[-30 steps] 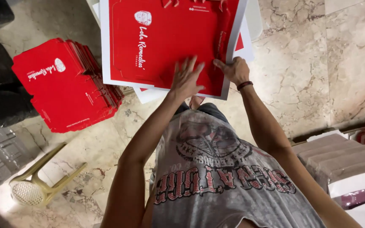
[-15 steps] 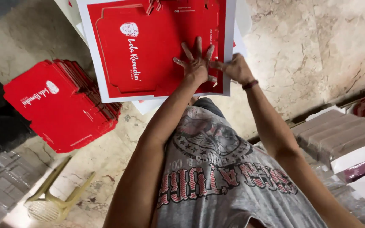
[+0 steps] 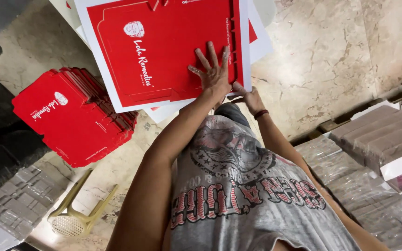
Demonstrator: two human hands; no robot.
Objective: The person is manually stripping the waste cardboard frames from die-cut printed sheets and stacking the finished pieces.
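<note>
My left hand lies flat, fingers spread, on the top red printed card sheet far ahead. My right hand pinches its near edge. A stack of folded red boxes sits left; this sheet remains unfolded.

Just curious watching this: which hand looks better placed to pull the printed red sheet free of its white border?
Probably the right hand: it pinches the white border at the near edge. The left hand lies flat, fingers spread, on the red sheet, so it looks better suited to holding down.
</note>
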